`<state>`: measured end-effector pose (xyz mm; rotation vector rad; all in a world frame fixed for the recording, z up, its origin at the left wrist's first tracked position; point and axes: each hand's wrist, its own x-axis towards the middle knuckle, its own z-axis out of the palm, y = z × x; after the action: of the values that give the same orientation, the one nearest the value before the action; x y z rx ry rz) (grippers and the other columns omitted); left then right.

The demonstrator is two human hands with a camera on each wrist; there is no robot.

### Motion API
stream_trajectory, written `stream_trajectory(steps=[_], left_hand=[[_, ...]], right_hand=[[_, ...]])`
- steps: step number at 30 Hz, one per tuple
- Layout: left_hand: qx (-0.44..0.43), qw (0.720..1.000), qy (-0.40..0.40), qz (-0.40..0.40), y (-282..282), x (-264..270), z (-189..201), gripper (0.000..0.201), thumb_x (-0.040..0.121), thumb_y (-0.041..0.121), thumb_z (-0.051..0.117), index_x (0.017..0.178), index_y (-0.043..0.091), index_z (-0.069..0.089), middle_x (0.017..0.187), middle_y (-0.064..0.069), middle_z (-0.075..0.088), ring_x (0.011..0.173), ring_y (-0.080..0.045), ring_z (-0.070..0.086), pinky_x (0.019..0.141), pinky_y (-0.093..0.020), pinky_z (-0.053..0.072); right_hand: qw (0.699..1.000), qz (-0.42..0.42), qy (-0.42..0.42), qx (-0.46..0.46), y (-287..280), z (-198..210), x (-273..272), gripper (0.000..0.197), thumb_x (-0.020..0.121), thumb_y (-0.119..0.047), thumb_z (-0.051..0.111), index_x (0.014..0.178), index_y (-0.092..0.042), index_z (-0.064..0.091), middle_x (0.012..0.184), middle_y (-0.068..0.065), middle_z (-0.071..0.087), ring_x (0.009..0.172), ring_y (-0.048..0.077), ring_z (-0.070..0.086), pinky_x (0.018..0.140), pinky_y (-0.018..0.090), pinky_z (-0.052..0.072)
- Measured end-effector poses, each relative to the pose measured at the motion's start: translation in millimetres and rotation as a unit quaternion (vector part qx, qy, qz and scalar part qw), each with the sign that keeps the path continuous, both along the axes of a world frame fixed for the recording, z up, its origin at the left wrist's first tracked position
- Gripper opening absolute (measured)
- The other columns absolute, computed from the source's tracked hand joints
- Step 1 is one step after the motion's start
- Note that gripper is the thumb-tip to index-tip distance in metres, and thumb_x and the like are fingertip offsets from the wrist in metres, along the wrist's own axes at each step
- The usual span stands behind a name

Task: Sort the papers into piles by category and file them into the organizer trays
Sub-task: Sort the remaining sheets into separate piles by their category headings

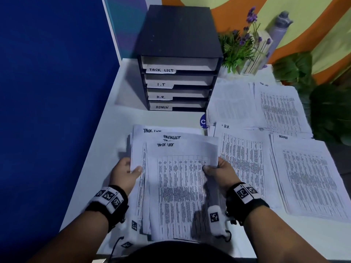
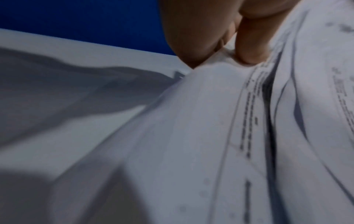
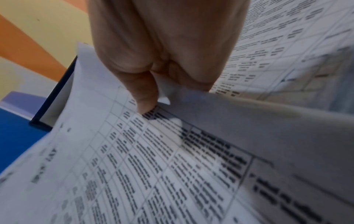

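Here, you hold the TASK LIST stack [image 1: 171, 177] by both long edges: your left hand [image 1: 126, 174] pinches its left side, thumb on top and fingers beneath, and your right hand [image 1: 220, 172] pinches the right side the same way. In the right wrist view the thumb [image 3: 143, 97] presses down on the printed table of the top sheet, so neither hand is free. The sheets are fanned, not squared, with several handwritten headings showing one behind another at the far end.

The organizer [image 1: 179, 59] stands straight ahead of you, beyond the stack, near the back of the white table [image 1: 117, 118]. Its top tray [image 1: 178, 64], labelled TASK LIST, opens toward you. The stack's long axis runs away from you, toward that opening, with the headed short edge leading. Both hands sit about evenly on either side, so neither is clearly nearer the tray.

To your right lie the H.R. pile [image 1: 245, 160], the ADMIN pile [image 1: 311, 177] and two more piles [image 1: 260, 105] behind them, all still on the table. The move ahead is likely forward and up into the top slot; loose sheets may catch on its edge unless squared first.
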<state>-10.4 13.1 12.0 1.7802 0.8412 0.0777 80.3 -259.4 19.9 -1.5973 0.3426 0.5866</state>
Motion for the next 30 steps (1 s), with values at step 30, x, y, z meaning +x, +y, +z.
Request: stream_trajectory(steps=[30], left_hand=[[-0.061, 0.996, -0.057, 0.023, -5, 23, 11, 0.018, 0.098, 0.02, 0.052, 0.085, 0.007, 0.054, 0.081, 0.004, 0.061, 0.081, -0.016, 0.055, 0.072, -0.023, 0.04]], right_hand=[[0.985, -0.095, -0.016, 0.14, -11, 13, 3, 0.035, 0.077, 0.023, 0.054, 0.09, -0.008, 0.065, 0.075, 0.005, 0.067, 0.076, 0.022, 0.058, 0.065, 0.03, 0.056]])
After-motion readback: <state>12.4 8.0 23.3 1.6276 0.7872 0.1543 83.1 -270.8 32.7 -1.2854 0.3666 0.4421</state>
